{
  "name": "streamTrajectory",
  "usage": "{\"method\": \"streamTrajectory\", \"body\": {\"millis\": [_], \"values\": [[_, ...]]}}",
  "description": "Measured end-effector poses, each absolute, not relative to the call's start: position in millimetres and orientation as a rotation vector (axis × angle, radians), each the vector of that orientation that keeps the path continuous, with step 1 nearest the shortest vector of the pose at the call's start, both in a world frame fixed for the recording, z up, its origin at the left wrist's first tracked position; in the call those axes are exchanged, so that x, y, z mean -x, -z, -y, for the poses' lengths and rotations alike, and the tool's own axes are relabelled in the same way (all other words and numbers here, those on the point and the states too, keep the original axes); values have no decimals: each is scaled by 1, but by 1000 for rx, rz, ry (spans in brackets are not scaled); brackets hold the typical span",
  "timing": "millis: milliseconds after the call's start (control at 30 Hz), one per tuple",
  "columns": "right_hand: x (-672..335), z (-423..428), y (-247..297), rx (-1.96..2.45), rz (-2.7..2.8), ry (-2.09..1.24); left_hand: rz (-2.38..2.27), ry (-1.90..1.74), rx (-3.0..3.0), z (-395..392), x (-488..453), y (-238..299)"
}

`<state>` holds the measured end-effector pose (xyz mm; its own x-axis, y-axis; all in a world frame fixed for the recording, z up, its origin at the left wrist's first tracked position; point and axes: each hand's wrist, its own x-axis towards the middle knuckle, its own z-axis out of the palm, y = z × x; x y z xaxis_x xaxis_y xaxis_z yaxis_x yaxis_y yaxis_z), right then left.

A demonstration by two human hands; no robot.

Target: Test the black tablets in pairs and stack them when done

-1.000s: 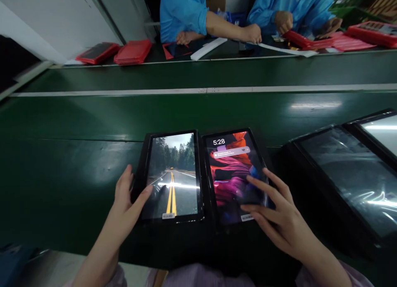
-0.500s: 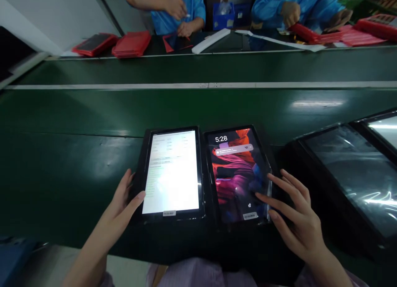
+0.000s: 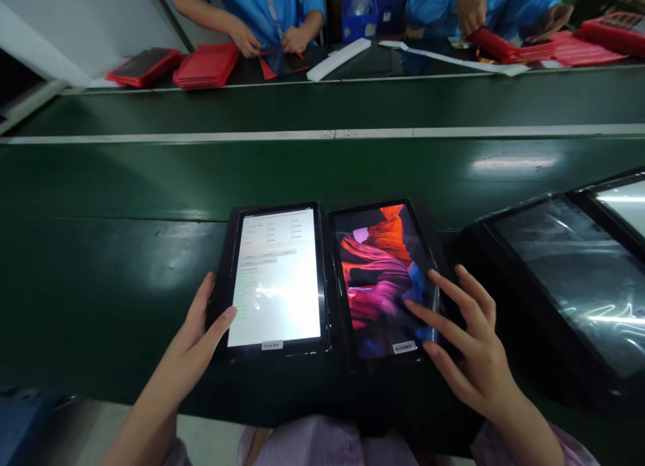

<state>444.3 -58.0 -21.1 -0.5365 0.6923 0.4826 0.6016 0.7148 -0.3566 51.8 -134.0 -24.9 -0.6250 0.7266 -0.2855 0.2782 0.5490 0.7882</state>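
Two tablets lie side by side on the green bench, screens up. The left tablet (image 3: 277, 278) shows a bright white page with lines of text and small boxes. My left hand (image 3: 204, 328) grips its left edge, thumb on the bezel and fingers along the dark side. On the right tablet (image 3: 377, 271) a red, purple and blue wallpaper glows. My right hand (image 3: 471, 345) is open over its lower right part, fingers spread, the index fingertip at the screen and the thumb near the edge. Each tablet has a small white label at its bottom edge.
More dark tablets (image 3: 564, 271) lie at the right, screens reflecting light. Across the green bench (image 3: 151, 170), two people in blue work at a far ledge with red cases (image 3: 206, 66), a white strip (image 3: 338, 60) and dark sheets. A blue bin (image 3: 359, 23) stands behind them.
The clock, notification and lock icon have vanished from the right tablet, leaving brighter wallpaper. My right hand has shifted slightly left. The far left person's hands have lowered to a dark sheet.
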Motion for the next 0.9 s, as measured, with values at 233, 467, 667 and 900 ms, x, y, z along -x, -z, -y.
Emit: {"method": "streamTrajectory", "body": {"millis": [233,467,667,900], "values": [[-449,68,9,837,2322,-226,-2234,-857,-760,127,-63,14],[-443,68,9,793,2395,-244,-2156,-704,-936,141,-35,25],[-440,66,23,989,2317,-206,-2160,-586,-1268,154,-32,32],[-439,67,19,907,2262,-193,-2342,-778,-899,123,-68,20]]}}
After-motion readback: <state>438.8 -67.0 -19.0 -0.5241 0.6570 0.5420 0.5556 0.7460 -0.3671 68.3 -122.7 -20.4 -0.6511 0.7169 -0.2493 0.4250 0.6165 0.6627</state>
